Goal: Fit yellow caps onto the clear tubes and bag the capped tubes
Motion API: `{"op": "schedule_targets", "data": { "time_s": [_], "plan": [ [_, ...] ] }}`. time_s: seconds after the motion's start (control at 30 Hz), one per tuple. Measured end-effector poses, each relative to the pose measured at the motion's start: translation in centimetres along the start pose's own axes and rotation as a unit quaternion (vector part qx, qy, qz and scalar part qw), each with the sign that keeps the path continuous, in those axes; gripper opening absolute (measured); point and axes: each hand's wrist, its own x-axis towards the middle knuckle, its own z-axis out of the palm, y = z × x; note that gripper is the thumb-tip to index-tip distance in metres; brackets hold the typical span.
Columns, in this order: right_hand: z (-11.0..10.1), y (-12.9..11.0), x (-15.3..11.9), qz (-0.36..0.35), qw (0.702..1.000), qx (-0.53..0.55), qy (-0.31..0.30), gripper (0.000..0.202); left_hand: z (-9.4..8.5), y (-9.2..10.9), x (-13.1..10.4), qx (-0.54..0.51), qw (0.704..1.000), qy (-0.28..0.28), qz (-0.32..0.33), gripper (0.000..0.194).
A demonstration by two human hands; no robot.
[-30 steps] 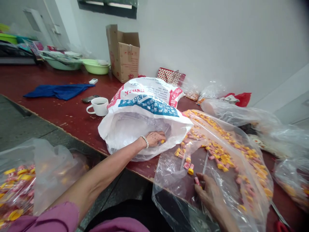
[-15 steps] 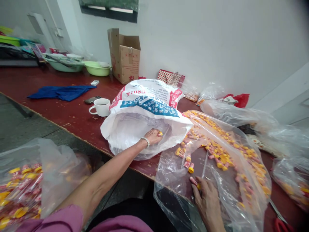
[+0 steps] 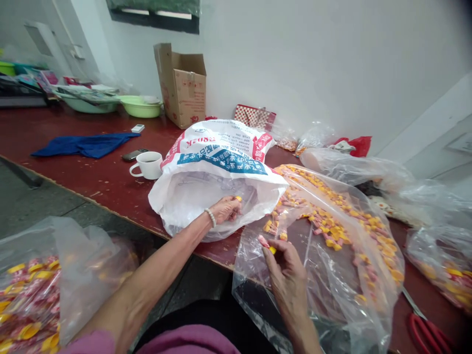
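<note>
My left hand (image 3: 225,209), with a bead bracelet on its wrist, reaches into the mouth of a white printed sack (image 3: 217,172). Its fingers are closed round a small piece, of which just the yellow end (image 3: 238,198) shows. In front of the sack, my right hand (image 3: 289,273) pinches a small pink tube with a yellow cap (image 3: 264,242) between thumb and fingers. Beneath that hand lies a clear plastic bag (image 3: 317,265). Many loose pink tubes with yellow caps (image 3: 332,228) are spread across the bag area to the right.
A white mug (image 3: 149,166) with dark liquid stands left of the sack, near a blue cloth (image 3: 84,145). Behind are a cardboard box (image 3: 186,93) and a green basin (image 3: 140,107). Red-handled scissors (image 3: 424,327) lie at right. A bag of capped tubes (image 3: 33,290) sits lower left.
My right hand has risen and moved left toward the sack, carrying its pink tube. My left hand stays in the sack mouth, its fingers slightly turned. The whole view has shifted a little.
</note>
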Motion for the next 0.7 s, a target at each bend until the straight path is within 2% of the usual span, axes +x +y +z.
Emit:
{"op": "schedule_targets", "data": {
  "time_s": [0.07, 0.17, 0.33, 0.4, 0.53, 0.63, 0.7],
  "plan": [
    [1.7, -1.0, 0.7, -0.031, 0.999, 0.01, -0.023, 0.019, -0.1, 0.0, -2.0, -0.077, 0.997, -0.021, 0.013, 0.017],
    [3.2, -1.6, 1.4, -0.053, 0.998, -0.007, -0.024, 0.017, -0.3, -0.3, -5.1, -0.159, 0.986, -0.043, 0.025, 0.024],
    [3.2, -2.0, 1.8, -0.032, 0.999, -0.008, -0.03, 0.021, 0.2, -1.8, -9.0, -0.305, 0.949, -0.079, 0.02, 0.025],
    [2.7, -2.2, 1.7, -0.021, 0.999, -0.002, -0.035, 0.022, 0.5, -2.4, -9.9, -0.33, 0.94, -0.086, 0.01, 0.028],
    [1.2, -2.8, 1.3, -0.008, 1.0, 0.025, 0.008, 0.022, 1.1, -2.6, -10.5, -0.391, 0.918, -0.063, -0.004, 0.029],
    [0.6, -3.1, 0.8, -0.043, 0.999, 0.021, -0.01, 0.021, 1.4, -2.1, -10.5, -0.421, 0.906, -0.027, -0.019, 0.025],
    [0.7, -3.0, 0.6, -0.08, 0.997, 0.008, -0.018, 0.019, 1.7, -1.7, -10.9, -0.42, 0.907, -0.032, -0.018, 0.024]
  ]
}}
